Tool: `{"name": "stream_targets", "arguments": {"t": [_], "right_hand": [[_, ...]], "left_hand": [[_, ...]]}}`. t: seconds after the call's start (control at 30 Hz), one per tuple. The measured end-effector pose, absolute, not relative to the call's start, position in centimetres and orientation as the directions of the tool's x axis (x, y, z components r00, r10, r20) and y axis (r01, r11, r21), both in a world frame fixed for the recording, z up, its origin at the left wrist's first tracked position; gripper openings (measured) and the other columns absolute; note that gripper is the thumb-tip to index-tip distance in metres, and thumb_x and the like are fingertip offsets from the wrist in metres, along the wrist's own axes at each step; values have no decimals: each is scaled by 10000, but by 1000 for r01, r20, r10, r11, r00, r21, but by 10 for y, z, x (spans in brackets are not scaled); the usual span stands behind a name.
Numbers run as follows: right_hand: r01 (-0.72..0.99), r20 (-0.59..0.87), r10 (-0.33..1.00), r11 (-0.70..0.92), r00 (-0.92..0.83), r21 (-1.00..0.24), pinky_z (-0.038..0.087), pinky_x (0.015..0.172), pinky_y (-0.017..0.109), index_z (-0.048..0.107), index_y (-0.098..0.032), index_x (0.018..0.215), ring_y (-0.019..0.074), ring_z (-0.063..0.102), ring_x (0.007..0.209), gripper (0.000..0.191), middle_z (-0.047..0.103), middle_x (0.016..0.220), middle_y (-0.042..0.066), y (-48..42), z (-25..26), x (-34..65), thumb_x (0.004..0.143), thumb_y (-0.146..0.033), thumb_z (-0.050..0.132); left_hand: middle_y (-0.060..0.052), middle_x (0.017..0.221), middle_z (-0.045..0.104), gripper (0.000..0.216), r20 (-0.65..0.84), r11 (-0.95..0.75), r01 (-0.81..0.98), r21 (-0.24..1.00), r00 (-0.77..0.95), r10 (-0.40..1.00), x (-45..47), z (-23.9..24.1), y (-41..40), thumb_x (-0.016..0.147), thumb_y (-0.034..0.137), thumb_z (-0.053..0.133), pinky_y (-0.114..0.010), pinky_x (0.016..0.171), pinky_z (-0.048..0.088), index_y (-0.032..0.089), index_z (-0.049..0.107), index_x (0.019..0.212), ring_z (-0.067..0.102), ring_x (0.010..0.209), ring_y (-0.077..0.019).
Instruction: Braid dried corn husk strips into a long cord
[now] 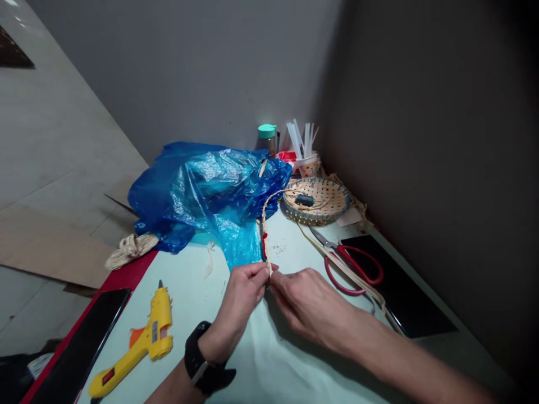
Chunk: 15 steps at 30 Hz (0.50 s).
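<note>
Pale tabletop [193, 300], spool [304, 200] in basket [336, 209], cord [264, 216] in hands [242, 294]

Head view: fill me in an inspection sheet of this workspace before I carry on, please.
Surface: pale table covering, red along its left edge.
Work in hand: pale strand with a red section, running from the fingertips up to the woven basket; dark spool inside the basket.
Clutter: blue plastic bag, yellow glue gun, red-handled scissors, cup of sticks, green-lidded jar.
Hands: left hand and right hand pinch the strand, close together.
Cables: dark bit at the glue gun's handle end; cannot tell whether a cord.
Surroundings: grey wall behind, floor at left.
</note>
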State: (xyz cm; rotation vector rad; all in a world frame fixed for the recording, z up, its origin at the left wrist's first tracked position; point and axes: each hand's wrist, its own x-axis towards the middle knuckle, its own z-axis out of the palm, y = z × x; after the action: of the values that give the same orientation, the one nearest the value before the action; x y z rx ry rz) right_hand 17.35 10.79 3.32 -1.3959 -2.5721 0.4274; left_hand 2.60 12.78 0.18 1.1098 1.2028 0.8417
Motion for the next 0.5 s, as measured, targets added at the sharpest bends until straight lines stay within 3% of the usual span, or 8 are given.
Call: {"name": "stream_targets", "arguments": {"t": [0.13, 0.27, 0.33, 0.43, 0.5], "right_hand": [[744, 11, 781, 600, -625, -293, 194, 540, 316, 599, -136, 972, 175, 571, 587, 204, 681, 829, 90, 106, 29, 171, 822, -144, 461], [742, 114, 899, 417, -424, -525, 283, 599, 288, 597, -188, 855, 167, 578, 689, 263, 659, 787, 42, 116, 33, 178, 930, -357, 411], [679, 118, 940, 314, -319, -664, 327, 652, 271, 567, -185, 876, 158, 569, 754, 255, 643, 819, 36, 122, 32, 181, 946, -356, 392], [500, 24, 931, 218, -365, -838, 359, 689, 251, 523, -192, 916, 136, 557, 767, 237, 624, 820, 14, 127, 25, 181, 972, -328, 337], [430, -36, 918, 151, -395, -890, 362, 673, 245, 508, -195, 930, 130, 548, 743, 245, 608, 798, 4, 128, 18, 178, 979, -338, 316]], "left_hand": [[35, 580, 466, 238, -248, 270, -61, 961, 244, 937, 23, 2, 126, 827, 324, 572, -209, 440, 150, 119, 666, 903, 256, 461, -40], [46, 599, 420, 231, -265, 309, -130, 942, 275, 924, 23, 5, 126, 822, 305, 591, -209, 434, 122, 103, 660, 910, 198, 464, -31], [55, 591, 379, 219, -269, 320, -141, 937, 294, 917, 23, 8, 126, 835, 290, 570, -210, 435, 114, 102, 653, 909, 184, 469, -35], [53, 606, 394, 204, -280, 336, -140, 931, 314, 907, 24, 10, 125, 839, 263, 555, -212, 436, 107, 106, 636, 941, 171, 467, -35], [63, 591, 380, 221, -280, 344, -150, 927, 334, 900, 25, 9, 124, 833, 270, 560, -210, 437, 113, 113, 621, 976, 173, 464, -38]]}}
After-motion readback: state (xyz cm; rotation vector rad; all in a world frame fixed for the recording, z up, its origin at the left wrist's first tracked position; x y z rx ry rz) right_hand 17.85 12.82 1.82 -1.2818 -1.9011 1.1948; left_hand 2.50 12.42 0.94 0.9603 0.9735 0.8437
